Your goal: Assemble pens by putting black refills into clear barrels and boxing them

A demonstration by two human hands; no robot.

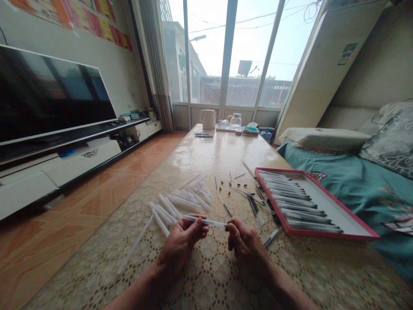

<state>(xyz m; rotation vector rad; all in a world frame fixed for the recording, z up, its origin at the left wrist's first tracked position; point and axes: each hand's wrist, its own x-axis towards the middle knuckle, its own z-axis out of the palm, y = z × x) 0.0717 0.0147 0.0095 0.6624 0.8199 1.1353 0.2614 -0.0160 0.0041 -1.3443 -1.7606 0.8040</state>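
A translucent white pen barrel (213,222) lies level between my two hands above the table. Its left part is pinched between the thumb and fingers of my left hand (185,237). My right hand (245,239) closes on the other end, where a small dark piece shows at the fingertips. Beyond my left hand lies a heap of empty white barrels (190,196). Thin pen refills (247,192) and small black plugs (229,193) are scattered past my right hand. Black pen caps (273,211) lie beside the tray, and a pen (272,237) rests close to my right wrist.
To the right, a pink-rimmed tray (325,236) holds a row of pens (303,204). A jug (208,119), a glass jar (235,121) and a tissue pack (251,129) stand at the table's far end. A sofa (348,168) borders the right side.
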